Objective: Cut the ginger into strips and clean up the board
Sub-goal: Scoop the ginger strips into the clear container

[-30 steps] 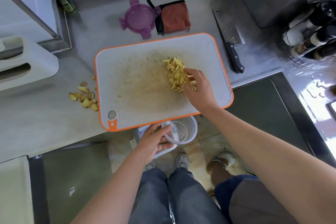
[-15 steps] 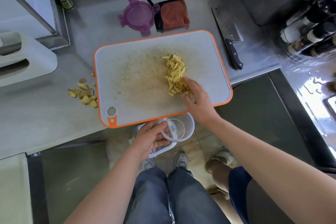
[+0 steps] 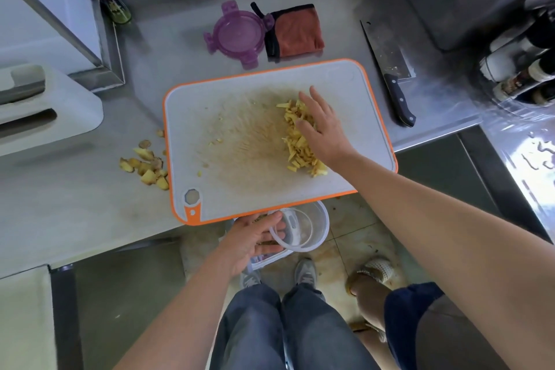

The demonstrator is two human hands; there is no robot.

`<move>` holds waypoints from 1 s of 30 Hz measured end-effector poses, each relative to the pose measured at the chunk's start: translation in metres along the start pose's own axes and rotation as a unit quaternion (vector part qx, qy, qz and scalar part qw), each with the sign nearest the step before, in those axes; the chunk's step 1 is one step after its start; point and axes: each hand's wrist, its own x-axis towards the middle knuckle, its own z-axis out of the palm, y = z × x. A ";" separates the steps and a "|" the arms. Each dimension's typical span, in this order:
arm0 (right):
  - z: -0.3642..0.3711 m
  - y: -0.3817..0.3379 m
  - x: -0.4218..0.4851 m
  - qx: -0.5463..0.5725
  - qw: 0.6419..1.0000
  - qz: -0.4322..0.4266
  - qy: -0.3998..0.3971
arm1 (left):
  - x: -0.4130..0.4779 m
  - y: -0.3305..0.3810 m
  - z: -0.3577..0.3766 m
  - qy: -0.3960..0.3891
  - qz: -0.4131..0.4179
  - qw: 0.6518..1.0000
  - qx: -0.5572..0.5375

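A white cutting board (image 3: 234,195) with an orange rim lies on the steel counter, its near edge overhanging. A pile of yellow ginger strips (image 3: 297,144) sits on the board's right half. My right hand (image 3: 322,126) lies flat with straight fingers on the far right side of that pile. My left hand (image 3: 255,237) holds a clear plastic container (image 3: 309,228) just below the board's near edge. The cleaver (image 3: 390,69) rests on the counter to the right of the board.
Ginger peel scraps (image 3: 147,165) lie on the counter left of the board. A purple lid (image 3: 237,33) and a folded rust cloth (image 3: 295,30) sit behind it. Bottles (image 3: 516,69) stand at the right. Another person's legs and feet (image 3: 372,273) are beside mine.
My right hand has moved from the near end of the ginger pile back to its far end and flattened out. The left hand keeps the container under the board edge.
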 end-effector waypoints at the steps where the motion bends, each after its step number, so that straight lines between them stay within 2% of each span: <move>1: 0.001 -0.001 0.003 -0.022 1.000 -0.002 -0.019 | 0.001 0.000 -0.001 0.001 -0.001 1.000 0.001; 4: 0.002 -0.003 0.002 -0.028 0.998 -0.038 -0.038 | 0.002 0.002 -0.001 0.002 -0.007 1.000 0.000; 9: -0.005 -0.001 0.010 0.044 0.997 -0.048 0.040 | 0.000 0.005 -0.002 0.007 -0.008 1.000 0.003; 12: 0.001 0.001 0.018 -0.025 0.999 -0.027 -0.032 | -0.001 0.007 -0.002 0.013 -0.011 1.000 0.003; 14: 0.008 0.004 0.017 -0.075 0.993 -0.064 -0.059 | -0.001 0.008 -0.001 0.016 -0.016 1.000 0.005; 18: 0.003 0.000 0.018 0.003 0.996 -0.087 -0.011 | -0.001 0.009 -0.002 0.013 -0.018 1.000 0.012; 21: 0.004 -0.001 0.031 -0.023 0.995 -0.085 -0.049 | -0.002 0.010 -0.002 0.012 -0.016 1.000 0.015; 24: 0.013 0.000 0.032 -0.064 0.985 -0.121 -0.104 | -0.003 0.011 -0.002 0.008 -0.015 1.000 0.014; 30: 0.002 0.005 0.008 0.020 0.987 -0.145 -0.069 | -0.002 0.009 0.000 0.011 -0.015 1.000 0.010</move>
